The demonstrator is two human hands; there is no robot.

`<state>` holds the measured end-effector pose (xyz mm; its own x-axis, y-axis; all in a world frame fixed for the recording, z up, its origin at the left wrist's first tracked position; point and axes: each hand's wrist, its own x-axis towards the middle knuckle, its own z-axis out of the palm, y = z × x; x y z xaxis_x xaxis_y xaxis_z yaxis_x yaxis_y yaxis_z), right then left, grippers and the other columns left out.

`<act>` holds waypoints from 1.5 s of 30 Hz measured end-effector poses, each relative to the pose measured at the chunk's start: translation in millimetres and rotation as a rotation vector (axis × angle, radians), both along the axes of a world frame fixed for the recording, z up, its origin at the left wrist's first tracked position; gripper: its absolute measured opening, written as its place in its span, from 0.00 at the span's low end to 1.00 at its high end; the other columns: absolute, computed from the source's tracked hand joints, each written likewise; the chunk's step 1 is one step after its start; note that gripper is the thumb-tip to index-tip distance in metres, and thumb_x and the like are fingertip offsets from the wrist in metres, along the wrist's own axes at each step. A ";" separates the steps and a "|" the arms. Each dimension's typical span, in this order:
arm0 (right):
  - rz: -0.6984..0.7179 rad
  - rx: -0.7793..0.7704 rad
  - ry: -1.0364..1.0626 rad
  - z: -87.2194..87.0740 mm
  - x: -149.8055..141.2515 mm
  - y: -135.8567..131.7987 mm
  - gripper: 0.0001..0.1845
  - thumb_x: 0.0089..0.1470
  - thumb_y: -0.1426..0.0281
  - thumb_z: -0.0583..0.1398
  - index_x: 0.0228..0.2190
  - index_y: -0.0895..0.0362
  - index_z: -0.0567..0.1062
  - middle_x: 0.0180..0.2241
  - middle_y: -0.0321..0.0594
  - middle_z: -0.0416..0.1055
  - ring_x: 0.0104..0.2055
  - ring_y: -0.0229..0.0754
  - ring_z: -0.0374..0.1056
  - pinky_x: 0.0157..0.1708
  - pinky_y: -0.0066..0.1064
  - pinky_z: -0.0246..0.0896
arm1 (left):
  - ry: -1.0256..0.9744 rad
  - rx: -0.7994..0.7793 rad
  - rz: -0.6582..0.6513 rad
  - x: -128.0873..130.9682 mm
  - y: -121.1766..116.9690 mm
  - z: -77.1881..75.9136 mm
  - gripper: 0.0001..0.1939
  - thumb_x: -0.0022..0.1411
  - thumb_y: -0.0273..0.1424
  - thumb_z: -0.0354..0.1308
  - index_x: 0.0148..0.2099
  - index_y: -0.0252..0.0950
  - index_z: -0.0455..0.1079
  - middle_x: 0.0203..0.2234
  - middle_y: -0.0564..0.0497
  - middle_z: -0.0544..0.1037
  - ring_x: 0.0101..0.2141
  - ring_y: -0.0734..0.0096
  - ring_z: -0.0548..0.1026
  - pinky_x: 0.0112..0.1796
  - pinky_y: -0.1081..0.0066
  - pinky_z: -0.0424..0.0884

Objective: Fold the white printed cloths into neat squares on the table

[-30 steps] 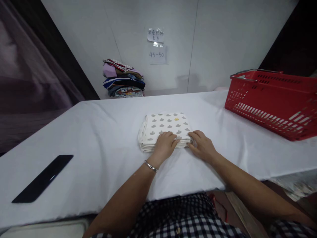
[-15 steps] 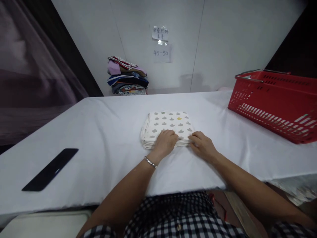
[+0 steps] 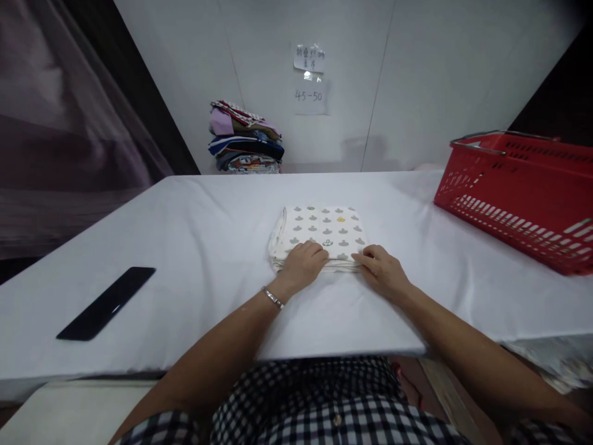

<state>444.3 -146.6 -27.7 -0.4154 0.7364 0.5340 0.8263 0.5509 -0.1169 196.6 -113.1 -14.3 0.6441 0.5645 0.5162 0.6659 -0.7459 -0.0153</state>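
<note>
A white cloth (image 3: 319, 230) with small grey motifs and a yellow one lies folded into a thick, layered rectangle in the head view. My left hand (image 3: 302, 267) is closed over its front edge, left of the middle, with the thumb near the layers. At the front right corner, my right hand (image 3: 380, 270) pinches the cloth between thumb and fingers. The folded layers show along the front between both hands. A silver bracelet (image 3: 272, 297) circles my left wrist.
The cloth rests on a white-covered table (image 3: 222, 247). To the left lies a flat black slab (image 3: 107, 303). A red plastic basket (image 3: 519, 201) with metal handles stands at the right. Folded fabrics (image 3: 245, 139) are piled at the back wall, beneath and left of paper signs (image 3: 309, 96).
The whole view has shifted, so the table's contents appear further right. My left hand has slid slightly left along the front edge, uncovering more motifs. My right hand stays at the corner.
</note>
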 end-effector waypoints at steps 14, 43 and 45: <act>0.028 0.039 0.016 -3.2 0.6 1.4 0.16 0.56 0.73 0.52 0.44 0.50 0.73 0.36 0.44 0.67 0.36 0.42 0.65 0.29 0.31 0.61 | -0.026 -0.125 0.012 -2.2 1.4 4.0 0.07 0.63 0.25 0.47 0.37 0.36 0.66 0.34 0.49 0.70 0.37 0.67 0.66 0.37 0.66 0.63; 0.106 0.032 0.064 0.5 0.7 2.8 0.17 0.53 0.76 0.54 0.43 0.50 0.72 0.40 0.42 0.69 0.40 0.43 0.66 0.33 0.34 0.66 | -0.026 -0.131 0.144 -34.0 3.4 15.3 0.11 0.58 0.19 0.48 0.37 0.37 0.68 0.35 0.49 0.73 0.38 0.65 0.68 0.39 0.63 0.63; 0.104 0.016 0.059 1.6 0.3 2.0 0.18 0.53 0.76 0.54 0.44 0.49 0.72 0.40 0.42 0.69 0.41 0.44 0.66 0.33 0.35 0.66 | 0.005 -0.078 0.111 -36.2 5.0 10.5 0.13 0.59 0.18 0.46 0.37 0.37 0.68 0.35 0.48 0.73 0.38 0.65 0.68 0.39 0.63 0.62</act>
